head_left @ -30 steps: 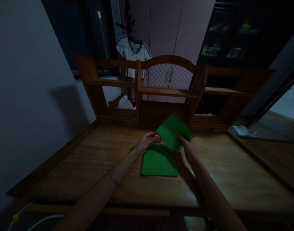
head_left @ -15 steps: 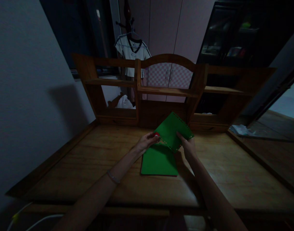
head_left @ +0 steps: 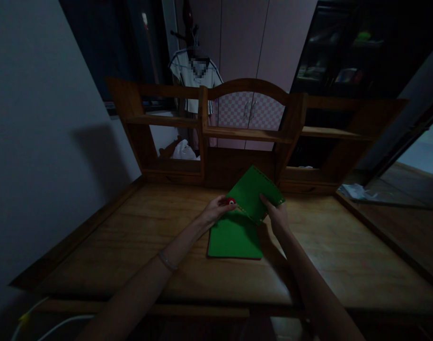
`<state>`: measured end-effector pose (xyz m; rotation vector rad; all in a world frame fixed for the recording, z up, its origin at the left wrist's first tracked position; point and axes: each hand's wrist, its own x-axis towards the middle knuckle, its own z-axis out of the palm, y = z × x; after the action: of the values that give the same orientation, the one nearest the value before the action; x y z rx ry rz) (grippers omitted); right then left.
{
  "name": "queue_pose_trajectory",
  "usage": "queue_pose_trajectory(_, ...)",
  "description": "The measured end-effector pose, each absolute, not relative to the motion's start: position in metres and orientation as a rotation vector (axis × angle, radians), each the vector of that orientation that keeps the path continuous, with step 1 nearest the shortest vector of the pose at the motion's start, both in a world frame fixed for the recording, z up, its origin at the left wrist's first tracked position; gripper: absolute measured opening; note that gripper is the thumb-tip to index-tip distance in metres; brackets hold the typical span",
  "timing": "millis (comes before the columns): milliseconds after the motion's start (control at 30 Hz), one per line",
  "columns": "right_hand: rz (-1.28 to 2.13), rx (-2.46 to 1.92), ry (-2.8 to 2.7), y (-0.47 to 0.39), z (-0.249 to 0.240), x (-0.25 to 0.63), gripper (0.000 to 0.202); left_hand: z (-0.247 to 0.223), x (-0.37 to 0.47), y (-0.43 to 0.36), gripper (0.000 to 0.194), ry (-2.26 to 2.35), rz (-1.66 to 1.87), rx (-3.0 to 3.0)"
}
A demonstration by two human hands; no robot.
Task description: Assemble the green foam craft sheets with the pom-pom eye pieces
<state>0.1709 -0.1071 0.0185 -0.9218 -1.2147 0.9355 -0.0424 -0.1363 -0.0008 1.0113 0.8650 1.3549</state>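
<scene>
My left hand (head_left: 216, 210) is closed around a small red tool with a white ring on top, which looks like a craft punch (head_left: 231, 201). It sits at the left lower edge of a tilted green sheet (head_left: 253, 192). Rows of small cut-outs line several edges of this sheet. My right hand (head_left: 277, 215) grips the sheet at its right corner, thumb on top and the other fingers hidden beneath. Below, a second green sheet or stack (head_left: 234, 240) lies flat on the desk, with a thin reddish edge at its bottom.
The wooden desk (head_left: 148, 227) has a shelf unit (head_left: 248, 135) along its back. A white wall (head_left: 42, 142) stands at the left. Behind the shelves hang a white shirt (head_left: 188, 71) and stand pale cupboard doors (head_left: 237, 47). White cables (head_left: 67, 319) run below the front edge.
My left thumb has shifted slightly on the red tool, and its white ring shows more clearly. The green sheet and my right hand stay almost in place.
</scene>
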Motion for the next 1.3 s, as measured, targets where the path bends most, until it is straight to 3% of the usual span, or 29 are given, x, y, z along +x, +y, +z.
queue_pose_trajectory(133, 0.936, -0.938, -1.237, -0.104, 0.016, 0.172, 0.036, 0.0, -0.041, -0.138, 0.048, 0.881, 1.311, 0.981)
queue_pose_trajectory(333, 0.931, -0.946, -1.195, -0.103, 0.016, 0.171, 0.033, 0.004, -0.039, -0.139, 0.038, 0.848, 1.319, 0.813)
queue_pose_trajectory(567, 1.008, -0.926, -1.165, -0.107, 0.019, 0.169, 0.043, -0.001, -0.041, -0.135, 0.045, 0.879, 1.388, 0.868)
queue_pose_trajectory(733, 1.339, -0.921, -1.101, -0.106, 0.035, 0.183, 0.043, 0.008, -0.049, -0.138, 0.045, 0.843, 1.366, 0.924)
queue_pose_trajectory(1000, 1.823, -0.881, -1.155, -0.103, 0.049, 0.213, 0.069, 0.029, -0.072, -0.151, 0.036, 0.711, 1.116, 1.137)
queue_pose_trajectory(1300, 1.626, -0.9, -1.582, -0.106, 0.037, 0.199, 0.042, 0.028, -0.08, -0.158, 0.035, 0.789, 0.898, 1.193)
